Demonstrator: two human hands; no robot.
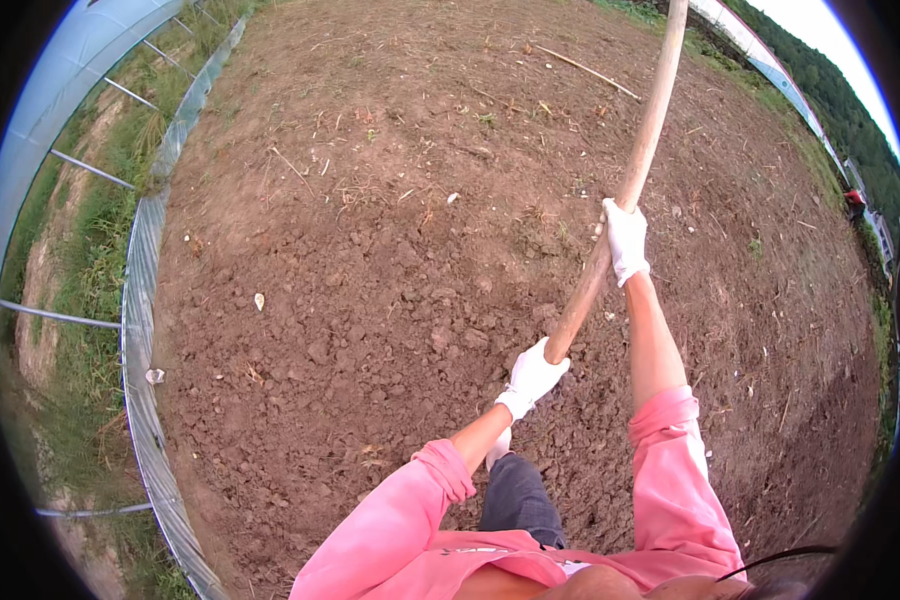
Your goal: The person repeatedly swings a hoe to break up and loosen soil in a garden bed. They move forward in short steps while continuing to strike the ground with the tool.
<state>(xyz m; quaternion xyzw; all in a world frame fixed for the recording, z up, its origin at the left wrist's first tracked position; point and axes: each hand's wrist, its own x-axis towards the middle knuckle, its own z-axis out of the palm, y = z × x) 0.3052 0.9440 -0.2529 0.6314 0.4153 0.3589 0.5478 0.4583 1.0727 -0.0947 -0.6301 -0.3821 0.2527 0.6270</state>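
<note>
A long wooden tool handle [649,124] slants from the centre right up past the top edge of the view, where its far end is cut off. My left hand [536,375], in a white glove, is closed round its lower end. Higher up the same handle, my right hand [625,236], also in a white glove, grips it with the arm stretched out. Whatever the far end bears is out of view. Beneath both hands lies brown soil [390,337], broken into clods near me and smoother farther off.
At the left runs a plastic sheet edge [141,300] with metal hoops [64,315] and weeds [101,247] beyond it. A thin stick [589,72] lies on the ground ahead. My trousered leg [521,499] is below. A red shape [855,197] shows far right.
</note>
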